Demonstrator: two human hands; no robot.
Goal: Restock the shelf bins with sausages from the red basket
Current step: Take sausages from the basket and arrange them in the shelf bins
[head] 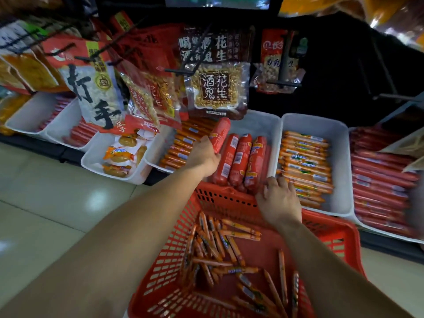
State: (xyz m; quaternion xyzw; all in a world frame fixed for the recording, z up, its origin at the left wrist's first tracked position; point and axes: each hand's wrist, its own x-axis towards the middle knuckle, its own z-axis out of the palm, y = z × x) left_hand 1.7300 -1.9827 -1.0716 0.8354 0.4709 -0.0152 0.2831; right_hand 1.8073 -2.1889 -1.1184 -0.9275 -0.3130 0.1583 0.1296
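A red plastic basket (pixel 231 203) sits in front of the shelf, with several thin orange sausages (pixel 229 244) loose in its bottom. My left hand (pixel 203 154) grips a thick red sausage (pixel 220 134) and holds it tilted over the middle white bin (pixel 263 125). Three thick red sausages (pixel 241 159) lie side by side in that bin. My right hand (pixel 278 198) rests with bent fingers at the bin's front edge, touching the lower end of the rightmost thick sausage; whether it holds anything is hidden.
A white bin of thin orange sausages (pixel 305 161) stands to the right, another bin of thin orange sausages (pixel 181 145) to the left. Long red sausages (pixel 380 180) fill the far-right bin. Snack bags (pixel 215 72) hang on hooks above the bins. A tiled floor (pixel 57 203) lies at the left.
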